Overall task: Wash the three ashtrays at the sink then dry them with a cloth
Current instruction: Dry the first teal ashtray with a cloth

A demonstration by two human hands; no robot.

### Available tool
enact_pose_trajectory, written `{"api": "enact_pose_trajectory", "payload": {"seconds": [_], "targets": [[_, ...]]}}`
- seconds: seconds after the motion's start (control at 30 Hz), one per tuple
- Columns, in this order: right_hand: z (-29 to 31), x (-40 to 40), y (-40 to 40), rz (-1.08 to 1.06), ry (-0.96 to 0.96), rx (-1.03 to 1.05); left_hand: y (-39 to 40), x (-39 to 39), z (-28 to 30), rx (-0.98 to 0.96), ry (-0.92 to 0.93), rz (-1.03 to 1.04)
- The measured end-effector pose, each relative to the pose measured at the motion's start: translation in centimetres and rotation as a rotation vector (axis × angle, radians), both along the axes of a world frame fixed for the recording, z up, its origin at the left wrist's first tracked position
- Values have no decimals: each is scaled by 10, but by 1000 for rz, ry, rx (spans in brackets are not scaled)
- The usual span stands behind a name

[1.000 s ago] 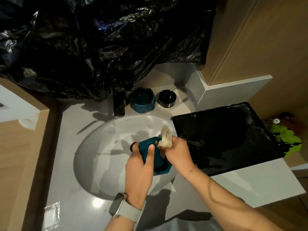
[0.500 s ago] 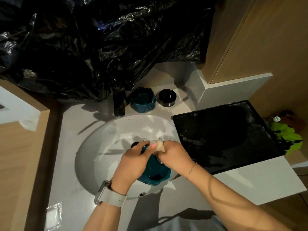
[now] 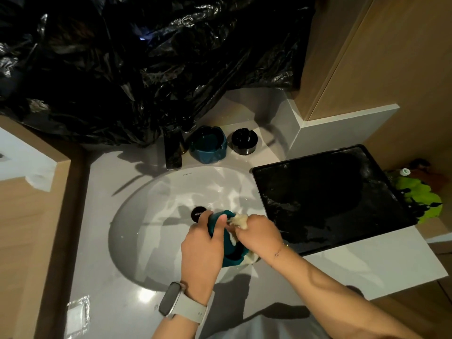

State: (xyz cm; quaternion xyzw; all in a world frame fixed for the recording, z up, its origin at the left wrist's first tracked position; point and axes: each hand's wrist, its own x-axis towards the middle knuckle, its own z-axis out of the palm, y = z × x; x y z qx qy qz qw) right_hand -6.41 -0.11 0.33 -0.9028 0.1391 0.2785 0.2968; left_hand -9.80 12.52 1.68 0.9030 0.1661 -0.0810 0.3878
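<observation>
We are standing over a white oval sink basin set in a grey countertop, with crumpled black plastic sheeting hanging across the back wall and wood panelling rising at right. A black tray is lying on the counter just right of the basin, its wet surface holding nothing we can make out. We are counting three ashtrays. A teal ashtray is hanging over the basin near the drain, our left hand wrapping around its side and our right hand pressing a pale cloth bunched in closed fingers against its rim. A second teal ashtray and a smaller black ashtray are sitting side by side behind the basin, beside the dark faucet. We cannot tell whether either is holding anything. A grey smartwatch is circling the left wrist.
</observation>
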Motion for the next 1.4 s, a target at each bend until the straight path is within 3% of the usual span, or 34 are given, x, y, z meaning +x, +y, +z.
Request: {"api": "enact_pose_trajectory", "payload": {"seconds": [0.07, 0.2, 0.27, 0.33, 0.4, 0.53, 0.63, 0.7, 0.87, 0.97, 1.07, 1.17, 1.4], "targets": [[1, -1, 7, -28, 16, 76, 3, 1, -1, -9, -22, 26], [2, -9, 27, -595, 344, 747, 7, 12, -1, -57, -95, 148], [2, -8, 27, -678, 355, 943, 6, 15, 0, -139, -113, 193], [6, -5, 27, -670, 274, 935, 6, 16, 4, -227, -106, 197], [6, 0, 22, -584, 133, 751, 10, 17, 9, -261, -91, 140], [4, 7, 3, -149, -132, 292, 26, 25, 13, -351, 62, -75], [15, 10, -3, 22, -180, 160, 26, 31, 11, -481, 150, -133], [21, 10, -6, -23, -151, 264, 23, 32, 11, -589, 143, -59], [36, -11, -26, -319, 143, 1044, 13, 33, 15, -760, 176, 283], [41, -24, -42, -470, 186, 1228, 10, 33, 19, -923, 235, 440], [37, -33, -50, -505, 182, 1210, 13, 31, 16, -947, 214, 473], [38, -34, -40, -334, 165, 1128, 8, 29, 16, -899, 222, 457], [43, 3, -14, -350, -152, 888, -12, 15, 7, -687, 143, 295]]}}
